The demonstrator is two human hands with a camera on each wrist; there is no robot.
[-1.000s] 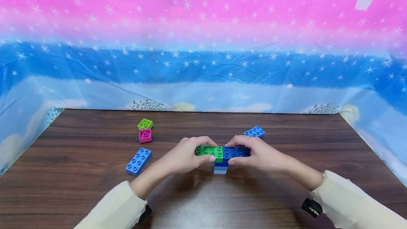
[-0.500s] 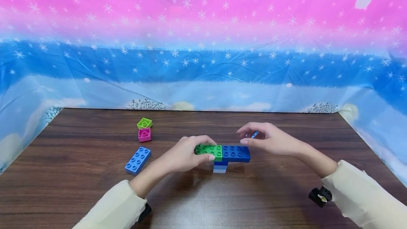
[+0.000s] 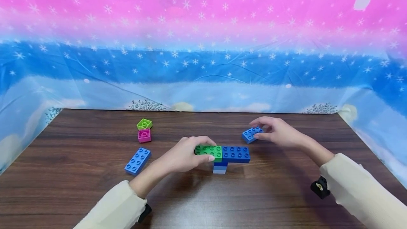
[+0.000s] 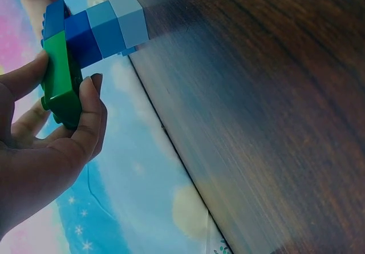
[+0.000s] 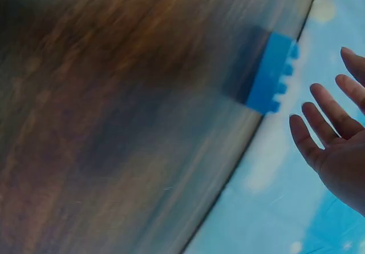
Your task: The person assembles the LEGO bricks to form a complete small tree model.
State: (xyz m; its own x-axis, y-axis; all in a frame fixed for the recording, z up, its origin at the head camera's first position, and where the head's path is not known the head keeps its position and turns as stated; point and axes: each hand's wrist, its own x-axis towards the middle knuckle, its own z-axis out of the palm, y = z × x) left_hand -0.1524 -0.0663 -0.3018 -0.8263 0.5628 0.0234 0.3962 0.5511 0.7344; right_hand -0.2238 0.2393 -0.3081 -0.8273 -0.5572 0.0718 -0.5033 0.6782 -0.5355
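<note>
A pink-and-blue cloth [image 3: 203, 63] hung behind a brown table [image 3: 279, 193]. Taking the column [image 3: 220, 168] as clock centre, twelve toward the cloth, the left hand [image 3: 186, 154] was at nine, thumb and fingers pinching the green brick [image 3: 208, 149]. The right hand [image 3: 281, 133] was at two — fingers spread — just beside a light-blue brick [image 3: 249, 135]. Green and dark-blue brick [image 3: 236, 154] sat end to end atop the column. I noted another blue brick [image 3: 137, 161] at nine; pink block [image 3: 144, 136] and lime block [image 3: 144, 124], upturned, at ten.
</note>
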